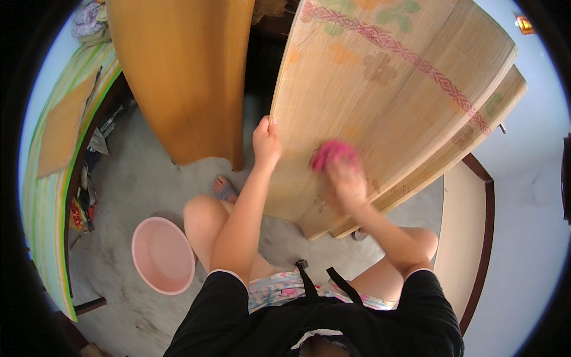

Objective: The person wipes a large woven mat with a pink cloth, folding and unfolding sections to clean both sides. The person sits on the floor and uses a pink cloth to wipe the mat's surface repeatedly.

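A folded woven sleeping mat point(357, 98), pale tan with printed flowers and a red patterned stripe, stands upright before me. My left hand point(267, 140) grips its left edge, thumb on the near face. Against the mat's lower middle, my right hand point(348, 178) holds a bunched pink cloth point(335, 154); both are blurred. The fingers of that hand are partly hidden by the blur and the cloth. On the floor left of my knee is a round pink plastic basin point(163, 256).
An orange-brown curved panel point(187, 80) stands left of the mat. At the far left, a bed edge with a green-striped cover point(49, 218) bears a flat tan board point(67, 127). A pale board with a dark frame point(466, 232) lies right, beside the wall.
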A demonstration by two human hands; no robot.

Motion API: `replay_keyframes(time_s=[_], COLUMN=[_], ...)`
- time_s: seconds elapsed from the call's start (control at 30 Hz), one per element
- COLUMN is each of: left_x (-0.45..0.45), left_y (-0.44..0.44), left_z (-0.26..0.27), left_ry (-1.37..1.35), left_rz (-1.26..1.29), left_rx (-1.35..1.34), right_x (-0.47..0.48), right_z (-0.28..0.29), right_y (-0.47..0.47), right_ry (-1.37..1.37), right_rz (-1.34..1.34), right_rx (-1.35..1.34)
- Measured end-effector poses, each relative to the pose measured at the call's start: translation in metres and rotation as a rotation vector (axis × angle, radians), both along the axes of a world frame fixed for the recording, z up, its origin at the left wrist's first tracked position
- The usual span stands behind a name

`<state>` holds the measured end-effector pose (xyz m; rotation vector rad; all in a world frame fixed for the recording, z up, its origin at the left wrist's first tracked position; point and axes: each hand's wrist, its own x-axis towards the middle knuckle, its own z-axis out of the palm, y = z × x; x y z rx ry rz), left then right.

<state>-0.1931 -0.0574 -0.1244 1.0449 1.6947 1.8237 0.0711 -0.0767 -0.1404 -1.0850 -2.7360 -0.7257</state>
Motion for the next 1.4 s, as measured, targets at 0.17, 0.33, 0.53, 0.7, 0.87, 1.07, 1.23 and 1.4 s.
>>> replay_keyframes(time_s=[0.17, 0.33, 0.53, 0.7, 0.87, 1.07, 1.23, 1.4], left_x=[-0.006, -0.001, -0.003, -0.006, -0.003, 0.002, -0.004, -0.01], left_y=[-0.002, -0.004, -0.007, -0.01, -0.011, -0.005, -0.009, -0.012], left_z=[-0.003, -0.009, -0.022, -0.024, -0.007, -0.005, -0.011, -0.01], left_ry=[-0.058, -0.122, -0.234, -0.088, -0.023, 0.023, 0.115, 0.145], left_rz=[-0.041, -0.039, -0.115, -0.087, -0.061, -0.013, -0.035, -0.052], left_rx=[-0.191, -0.385, -0.252, -0.391, -0.451, -0.413, -0.41, -0.415], right_x=[-0.056, -0.131, -0.169, -0.155, -0.096, -0.065, -0.044, -0.082], right_z=[0.2, 0.157, -0.05, -0.172, -0.272, -0.244, -0.106, 0.053], right_y=[0.087, 0.11, 0.061, -0.003, -0.05, -0.059, 0.014, 0.041], right_ry=[0.529, 0.626, 0.653, 0.46, 0.03, -0.064, 0.126, 0.354], right_rz=[-0.149, -0.12, -0.01, -0.036, 0.268, 0.349, -0.079, -0.307], right_rx=[0.516, 0.512, 0.131, -0.148, -0.398, -0.277, -0.039, 0.296])
